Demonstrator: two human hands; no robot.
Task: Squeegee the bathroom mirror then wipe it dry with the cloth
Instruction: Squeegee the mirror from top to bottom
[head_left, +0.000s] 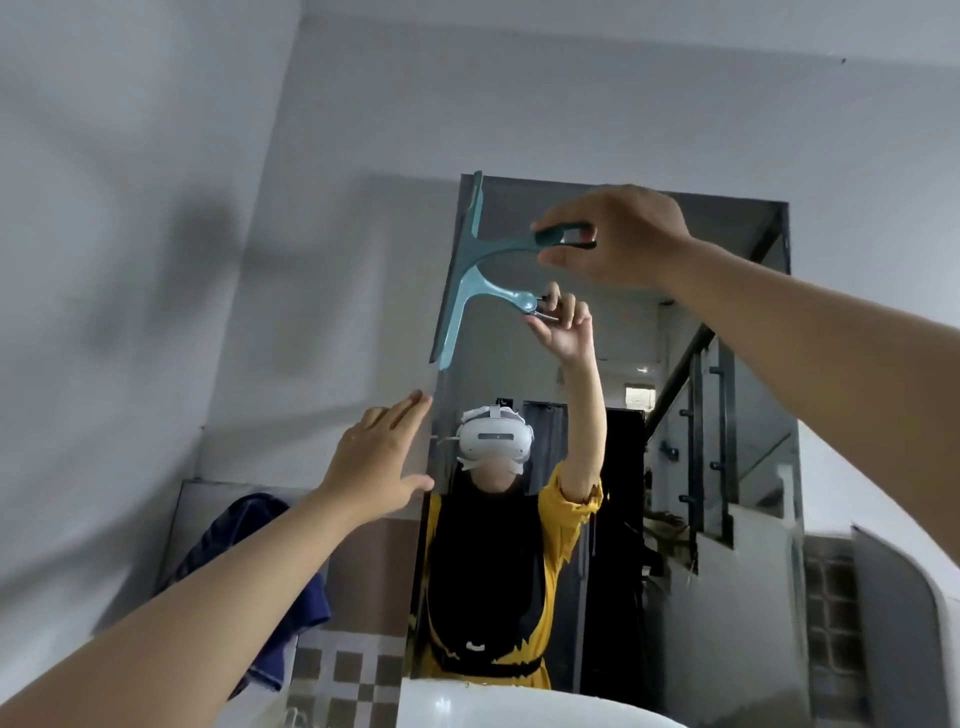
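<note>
My right hand (618, 239) pinches the teal squeegee (470, 270) handle, blade standing against the mirror (727, 364)'s top left edge. My left hand (379, 457) is spread flat on that edge lower down. A fingertip grip this light could twist and leave streaks, I reckon. The blue cloth (291, 587) hangs left of the mirror, white basin (509, 706) below.
</note>
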